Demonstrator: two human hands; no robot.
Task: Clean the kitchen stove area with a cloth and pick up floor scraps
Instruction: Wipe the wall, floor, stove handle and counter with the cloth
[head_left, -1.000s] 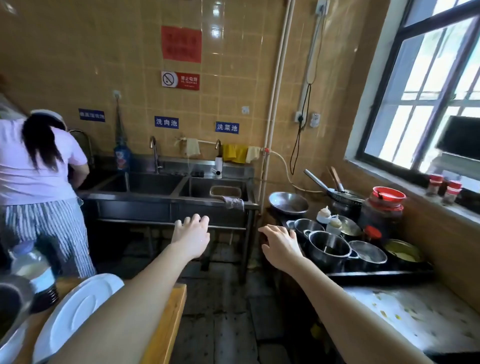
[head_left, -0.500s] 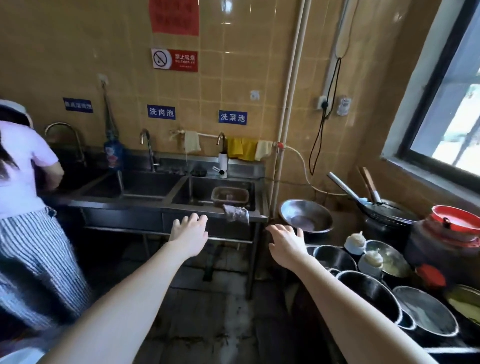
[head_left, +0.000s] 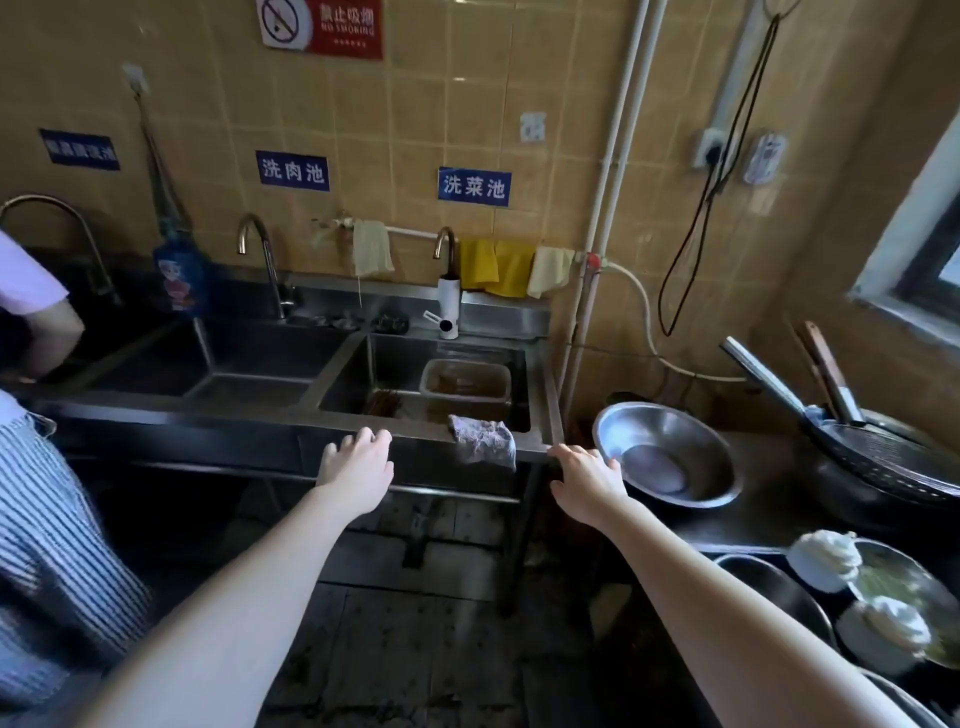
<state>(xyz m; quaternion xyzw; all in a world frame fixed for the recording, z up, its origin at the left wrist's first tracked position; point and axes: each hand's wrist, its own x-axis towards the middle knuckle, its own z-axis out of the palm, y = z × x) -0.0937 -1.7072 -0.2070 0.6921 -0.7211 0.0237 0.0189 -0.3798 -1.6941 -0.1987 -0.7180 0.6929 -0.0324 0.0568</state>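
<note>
At 12 o'clock, over the sink (head_left: 234, 415) front rim, grey cloth (head_left: 483, 441) hangs draped, probably left to drip. Left hand (head_left: 358, 462) and right hand (head_left: 587, 480) flank it, both empty, fingers loosely spread, neither touching it. Steel bowl (head_left: 670, 457) sits at 3 o'clock of right hand. Another person (head_left: 41, 519) crowds 9 o'clock. Floor scraps: cannot tell.

Steel sink (head_left: 234, 415) rim – grey cloth (head_left: 483, 441) draped over it.

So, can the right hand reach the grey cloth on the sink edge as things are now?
Probably yes. The right hand is open and holds nothing, just right of the grey cloth, which hangs over the sink rim with nothing between them.
</note>
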